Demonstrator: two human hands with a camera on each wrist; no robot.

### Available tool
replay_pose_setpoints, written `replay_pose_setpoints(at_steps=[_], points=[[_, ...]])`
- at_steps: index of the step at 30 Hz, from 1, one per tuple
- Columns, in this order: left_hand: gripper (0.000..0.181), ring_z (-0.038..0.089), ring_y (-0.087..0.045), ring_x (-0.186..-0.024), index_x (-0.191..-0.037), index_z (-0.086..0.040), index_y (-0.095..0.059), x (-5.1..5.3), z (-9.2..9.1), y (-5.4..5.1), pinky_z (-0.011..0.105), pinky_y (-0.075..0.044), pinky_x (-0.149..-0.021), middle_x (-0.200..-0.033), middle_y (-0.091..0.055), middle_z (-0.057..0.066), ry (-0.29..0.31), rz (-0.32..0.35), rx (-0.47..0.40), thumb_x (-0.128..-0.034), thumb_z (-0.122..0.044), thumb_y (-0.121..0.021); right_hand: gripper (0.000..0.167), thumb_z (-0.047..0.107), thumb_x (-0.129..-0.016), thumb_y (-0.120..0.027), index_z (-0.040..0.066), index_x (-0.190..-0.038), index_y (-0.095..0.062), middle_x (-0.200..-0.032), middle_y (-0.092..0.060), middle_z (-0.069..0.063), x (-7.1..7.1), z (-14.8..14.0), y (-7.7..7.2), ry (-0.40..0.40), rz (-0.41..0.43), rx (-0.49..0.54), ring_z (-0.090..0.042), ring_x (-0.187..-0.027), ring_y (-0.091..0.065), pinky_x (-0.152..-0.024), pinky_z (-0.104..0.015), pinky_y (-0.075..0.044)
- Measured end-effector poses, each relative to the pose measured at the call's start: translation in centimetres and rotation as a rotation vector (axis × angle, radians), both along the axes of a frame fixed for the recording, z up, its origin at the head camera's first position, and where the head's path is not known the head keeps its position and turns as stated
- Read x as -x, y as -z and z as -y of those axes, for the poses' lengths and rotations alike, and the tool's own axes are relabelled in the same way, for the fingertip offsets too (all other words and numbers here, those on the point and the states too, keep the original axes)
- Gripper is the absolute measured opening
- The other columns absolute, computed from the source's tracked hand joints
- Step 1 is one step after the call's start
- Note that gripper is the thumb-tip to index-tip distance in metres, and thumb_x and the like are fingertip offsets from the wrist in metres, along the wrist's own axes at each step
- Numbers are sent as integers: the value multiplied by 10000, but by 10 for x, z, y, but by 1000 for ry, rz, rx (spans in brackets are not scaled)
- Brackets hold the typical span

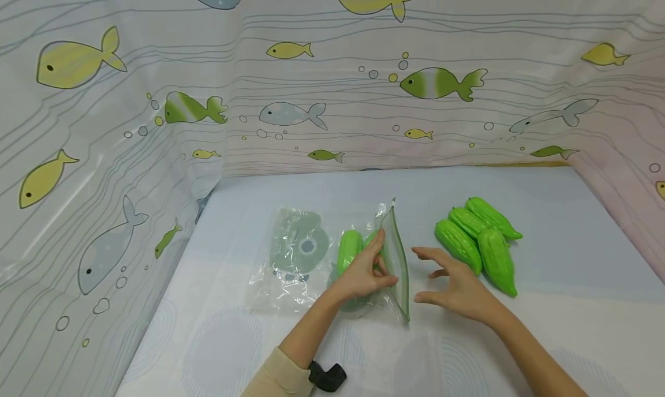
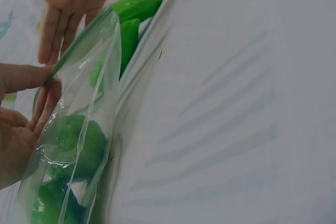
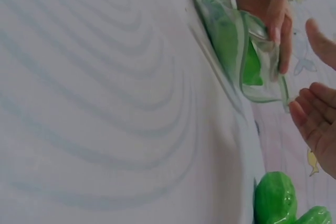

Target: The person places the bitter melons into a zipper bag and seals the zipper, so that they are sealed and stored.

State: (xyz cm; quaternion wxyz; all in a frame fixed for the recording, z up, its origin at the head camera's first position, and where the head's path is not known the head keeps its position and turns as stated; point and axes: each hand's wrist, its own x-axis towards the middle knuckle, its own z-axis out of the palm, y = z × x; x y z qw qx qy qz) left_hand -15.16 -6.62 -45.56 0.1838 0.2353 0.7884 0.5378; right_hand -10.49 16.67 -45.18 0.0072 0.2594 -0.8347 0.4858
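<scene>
A clear zip bag (image 1: 399, 264) with a green seal strip and a green animal print lies on the table, its mouth gaping to the right. Inside it are bright green, ridged bitter melons (image 1: 350, 250); two show in the head view. My left hand (image 1: 363, 273) pinches the upper lip of the bag between thumb and fingers, as the left wrist view (image 2: 23, 114) shows. Just right of the mouth, my right hand (image 1: 457, 287) holds nothing, its fingers spread apart. Several more bitter melons (image 1: 497, 261) lie together beyond my right hand.
White cloth with pale blue patterns covers the table (image 1: 234, 351). Behind and at the sides hangs a fish-print curtain (image 1: 332, 91). A black strap piece (image 1: 328, 377) sits at my left wrist, by the beige sleeve (image 1: 280, 374).
</scene>
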Motion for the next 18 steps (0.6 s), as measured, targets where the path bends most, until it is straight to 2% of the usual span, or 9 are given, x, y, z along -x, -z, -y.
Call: replay_pose_setpoints(at_steps=[2,6,8,11,14,18], points=[[1041,50,-553,-712,-1538,-46,-6,0,0,0,199,-549,-633,-1539,-232,151,0,-1,1,-804,43,-739,855,263,-704,-859,157,-1438,-433,-1388,-493,-56,0,-3,-1,-2,-16,6,-254,-1207,-495,-812,-327,-561],[1045,52,-555,-689,-1539,-48,-6,0,-1,0,197,-548,-628,-1360,-411,197,-3,9,-4,-801,45,-740,871,247,-686,-867,156,-1437,-436,-1393,-493,-55,-1,-9,-3,10,-38,12,-193,-1204,-492,-801,-321,-563],[1047,55,-558,-686,-1539,-49,-6,0,-1,0,200,-551,-631,-1317,-431,205,-5,15,-8,-799,46,-741,879,226,-674,-873,141,-1434,-440,-1397,-491,-75,-2,-12,-5,14,-54,21,-161,-1203,-490,-794,-316,-564],[1047,57,-563,-696,-1539,-47,-13,0,-1,1,210,-558,-642,-1496,-286,178,-8,15,-16,-795,50,-743,891,188,-654,-884,122,-1428,-448,-1400,-489,-85,-3,-15,-6,19,-76,34,-149,-1200,-492,-787,-307,-564],[1047,59,-565,-705,-1537,-38,-13,0,-1,2,215,-562,-651,-1590,-113,138,-8,9,-22,-793,53,-743,895,169,-645,-890,121,-1426,-454,-1398,-491,-53,-4,-19,-6,28,-76,41,-133,-1199,-490,-789,-302,-561],[1047,62,-568,-715,-1536,-36,-6,1,-1,3,214,-562,-659,-1602,-67,125,-3,11,-23,-795,53,-741,901,160,-628,-899,113,-1417,-466,-1377,-507,-50,-5,-23,-5,45,-82,40,-98,-1196,-484,-789,-303,-561]])
